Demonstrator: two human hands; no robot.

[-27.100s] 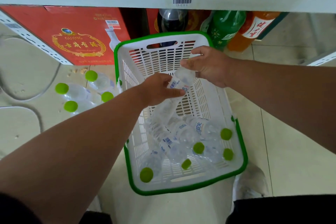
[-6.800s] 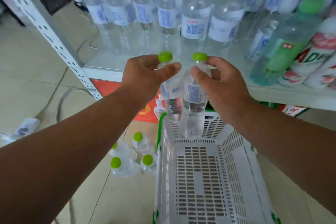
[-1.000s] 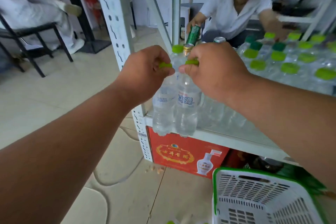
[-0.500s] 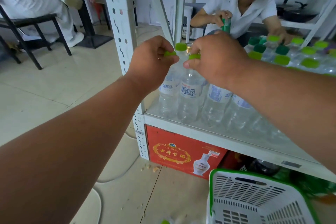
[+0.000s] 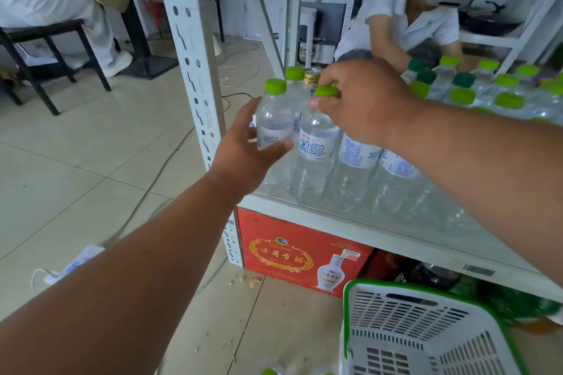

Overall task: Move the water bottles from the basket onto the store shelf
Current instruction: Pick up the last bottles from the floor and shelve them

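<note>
At the shelf's (image 5: 350, 224) left end, one water bottle (image 5: 274, 131) is stood upright and is grasped around its labelled middle by the left hand (image 5: 249, 149). Just beside it, a second bottle (image 5: 315, 155) is pinched at its green cap by the right hand (image 5: 359, 100). The placing step appears to be in hand; both grips would next need releasing. The basket (image 5: 426, 329) is seen below, its visible part without bottles.

Clear glossy plastic bottles (image 5: 316, 158), perforated plastic basket (image 5: 426, 341)
</note>
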